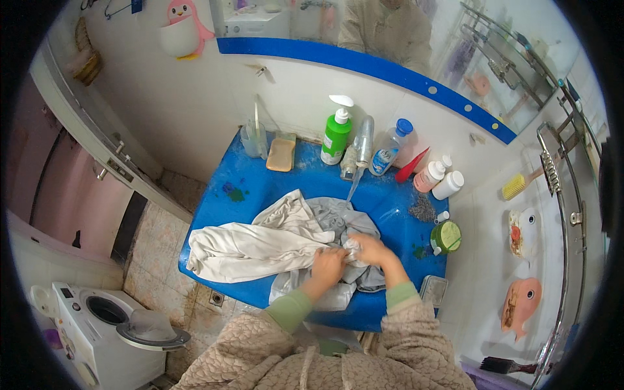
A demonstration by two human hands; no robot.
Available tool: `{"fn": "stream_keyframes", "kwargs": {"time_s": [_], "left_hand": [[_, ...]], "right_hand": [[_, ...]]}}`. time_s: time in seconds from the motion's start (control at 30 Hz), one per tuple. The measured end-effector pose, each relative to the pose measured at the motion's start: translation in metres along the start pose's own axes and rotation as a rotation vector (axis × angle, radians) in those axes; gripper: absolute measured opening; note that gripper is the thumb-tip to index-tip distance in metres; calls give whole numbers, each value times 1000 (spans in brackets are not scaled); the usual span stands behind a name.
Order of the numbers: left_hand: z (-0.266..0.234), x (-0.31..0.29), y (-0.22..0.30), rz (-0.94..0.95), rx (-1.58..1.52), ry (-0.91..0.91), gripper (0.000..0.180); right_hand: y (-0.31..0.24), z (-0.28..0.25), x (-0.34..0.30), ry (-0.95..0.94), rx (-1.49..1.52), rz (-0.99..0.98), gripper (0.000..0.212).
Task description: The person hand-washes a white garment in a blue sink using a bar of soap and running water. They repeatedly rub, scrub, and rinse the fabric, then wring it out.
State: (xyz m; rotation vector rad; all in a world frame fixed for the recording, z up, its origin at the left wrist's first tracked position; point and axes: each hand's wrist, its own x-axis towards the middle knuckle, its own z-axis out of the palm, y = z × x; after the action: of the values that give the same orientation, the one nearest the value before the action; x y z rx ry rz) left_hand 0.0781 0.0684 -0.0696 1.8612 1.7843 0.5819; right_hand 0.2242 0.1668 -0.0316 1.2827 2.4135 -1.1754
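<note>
Blue sink (208, 201): white garment (250, 250) lies across its left side, overlapping grey cloth (341, 214). Both judged limp, soft, heavy if soaked; take bunched folds, two-handed. Left hand (328, 265): closed on garment's right end. Right hand (372, 250): closed on adjoining bunched fabric (351, 247), source unclear.

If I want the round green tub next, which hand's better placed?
Probably the right hand: it's nearer the round green tub; the left hand is farther away, and both are busy holding bunched cloth.
</note>
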Motion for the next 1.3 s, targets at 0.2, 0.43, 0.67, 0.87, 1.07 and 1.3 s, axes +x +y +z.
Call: {"fn": "stream_keyframes", "kwargs": {"time_s": [0.2,0.43,0.67,0.87,1.07,1.3], "left_hand": [[-19,-7,-16,-21,140,127,43],[-61,23,-34,-259,-263,-63,48],[-52,93,-22,-220,-1017,202,58],[22,96,14,70,-722,187,51],[-45,128,2,-406,-1170,55,57],[-11,125,5,-439,-1021,6,64]], "right_hand": [[-7,23,-38,323,-315,99,51],[-24,2,32,566,738,-30,32],[-87,35,52,350,1818,-69,46],[10,38,101,845,2059,-151,37],[-98,15,61,581,1816,-6,57],[-31,17,98,700,1849,59,46]]}}
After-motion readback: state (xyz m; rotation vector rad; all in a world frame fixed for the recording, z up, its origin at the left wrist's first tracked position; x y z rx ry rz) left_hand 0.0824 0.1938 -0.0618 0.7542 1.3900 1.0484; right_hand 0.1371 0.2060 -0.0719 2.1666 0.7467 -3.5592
